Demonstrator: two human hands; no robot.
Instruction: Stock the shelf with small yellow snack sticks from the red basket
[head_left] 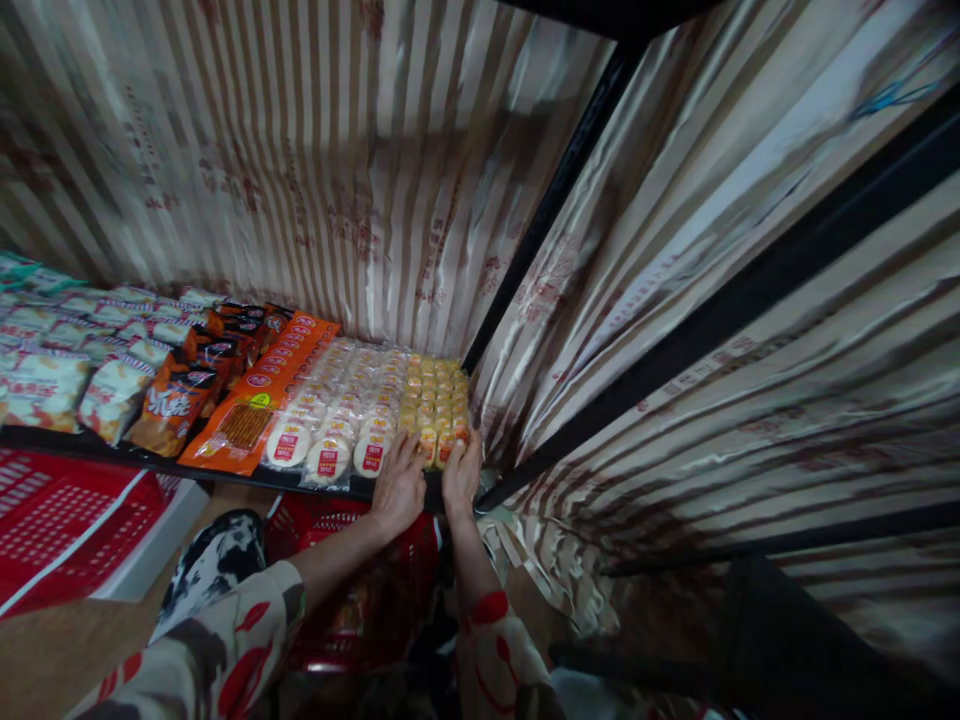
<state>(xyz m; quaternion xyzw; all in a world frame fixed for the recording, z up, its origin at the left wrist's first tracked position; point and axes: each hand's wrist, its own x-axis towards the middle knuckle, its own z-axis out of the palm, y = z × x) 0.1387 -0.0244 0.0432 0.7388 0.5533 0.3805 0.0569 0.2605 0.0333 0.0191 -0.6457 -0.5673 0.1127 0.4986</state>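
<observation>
Lower centre of the frame: both hands at the front edge of a low black shelf (pixel 75 443) packed with snack goods. Left hand (pixel 397 490) lies flat, fingers spread, on the near end of the yellow-wrapped small cakes (pixel 435 400), its thumb side against the neighbouring white round cakes (pixel 337 410). Right hand (pixel 461 470) rests just beside it, palm down on the right end of the same yellow block. Neither hand is closed around anything; both are open and pressing or steadying.

The yellow cakes sit at the far right end of the shelf, against the striped curtain (pixel 337 170) and a black upright post (pixel 555 200). Left of the white cakes lies an orange flat pack (pixel 259 400), then orange-brown bags (pixel 172 400), then pale bags (pixel 45 385) toward the left edge.

A red basket (pixel 352 590) stands below the hands, under the shelf edge.

Judgement: the rows look to be in the course of squaring up. Done well, both palms push evenly so the block stays flush with the shelf edge and does not ride onto the white cakes.
</observation>
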